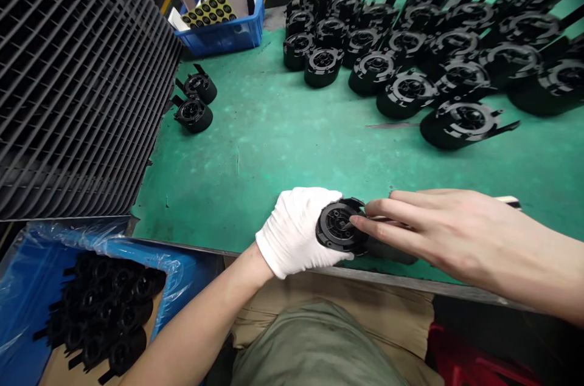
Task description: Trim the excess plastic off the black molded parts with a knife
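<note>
My left hand point(298, 231), in a white glove, is wrapped round a black round plastic housing point(340, 225) near the table's front edge. The housing's ringed face, with small holes and ribs, is turned up toward me. My bare right hand point(429, 222) reaches in from the right with its fingers stretched out. One fingertip touches the face of the housing, and another is at its rim. The right thumb is hidden under the hand. Behind the right wrist, the end of a pale strip with a dark tip point(508, 200) shows.
Several similar black housings point(406, 94) stand in rows across the green table point(255, 149). Two more point(194, 113) stand at the left beside a stack of dark grids point(82, 82). A blue bin point(219, 36) holds label sheets. At lower left, a plastic-lined blue crate point(182, 264) contains black parts.
</note>
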The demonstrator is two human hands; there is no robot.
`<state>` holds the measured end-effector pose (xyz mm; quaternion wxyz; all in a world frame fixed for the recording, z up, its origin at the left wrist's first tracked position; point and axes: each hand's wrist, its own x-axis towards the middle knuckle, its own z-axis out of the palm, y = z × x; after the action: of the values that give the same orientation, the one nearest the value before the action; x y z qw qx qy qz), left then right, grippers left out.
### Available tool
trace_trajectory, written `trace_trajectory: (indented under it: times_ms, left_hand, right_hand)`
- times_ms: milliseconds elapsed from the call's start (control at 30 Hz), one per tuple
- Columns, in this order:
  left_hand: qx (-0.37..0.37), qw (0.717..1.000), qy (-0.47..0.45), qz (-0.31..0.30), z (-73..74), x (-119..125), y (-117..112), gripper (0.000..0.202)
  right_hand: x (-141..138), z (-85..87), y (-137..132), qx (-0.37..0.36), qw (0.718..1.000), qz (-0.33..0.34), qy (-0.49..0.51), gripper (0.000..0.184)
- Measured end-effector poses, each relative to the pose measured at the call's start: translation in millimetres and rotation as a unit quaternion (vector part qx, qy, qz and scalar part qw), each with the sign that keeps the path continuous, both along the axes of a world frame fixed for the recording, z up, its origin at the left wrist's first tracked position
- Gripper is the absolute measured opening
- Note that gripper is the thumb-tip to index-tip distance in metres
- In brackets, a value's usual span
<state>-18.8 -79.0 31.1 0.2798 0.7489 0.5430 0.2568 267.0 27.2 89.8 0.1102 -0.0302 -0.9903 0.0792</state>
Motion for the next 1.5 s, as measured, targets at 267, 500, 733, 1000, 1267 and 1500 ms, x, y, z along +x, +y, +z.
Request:
trace_trajectory:
  times_ms: [267, 500, 733, 1000, 1267, 1500]
  left_hand:
    - [-0.007, 1.000, -0.008, -0.003, 0.3, 0.8, -0.9, 0.043]
    - [0.005, 1.000, -0.031, -0.004, 0.5, 0.9, -1.6, 0.041]
    - [0.000, 1.000, -0.024, -0.008, 1.0, 0.9, -1.6, 0.040]
    - [0.013, 0.999, -0.029, -0.009, -11.3, -4.1, -1.6, 0.067]
    - [-0.057, 0.998, -0.001, 0.028, -10.0, -7.5, 0.6, 0.097]
    - [-0.046, 0.994, -0.101, -0.013, -16.2, -41.4, -2.1, 0.072]
  right_hand:
    - [23.6, -28.3, -13.9, -0.072, 0.989, -0.129, 0.017, 0.058]
    - [17.6, -49.6, -44.4, -0.103, 0.977, -0.187, 0.025, 0.061]
    - [16.2, -52.8, -57.8, -0.055, 0.977, -0.202, 0.045, 0.077]
    - [10.9, -53.5, -60.8, -0.136, 0.954, -0.241, 0.113, 0.054]
    - [13.0, -46.7, -74.4, -0.148, 0.932, -0.310, 0.115, 0.049]
    - [38.5, -43.0, -68.4, -0.112, 0.944, -0.289, 0.112, 0.063]
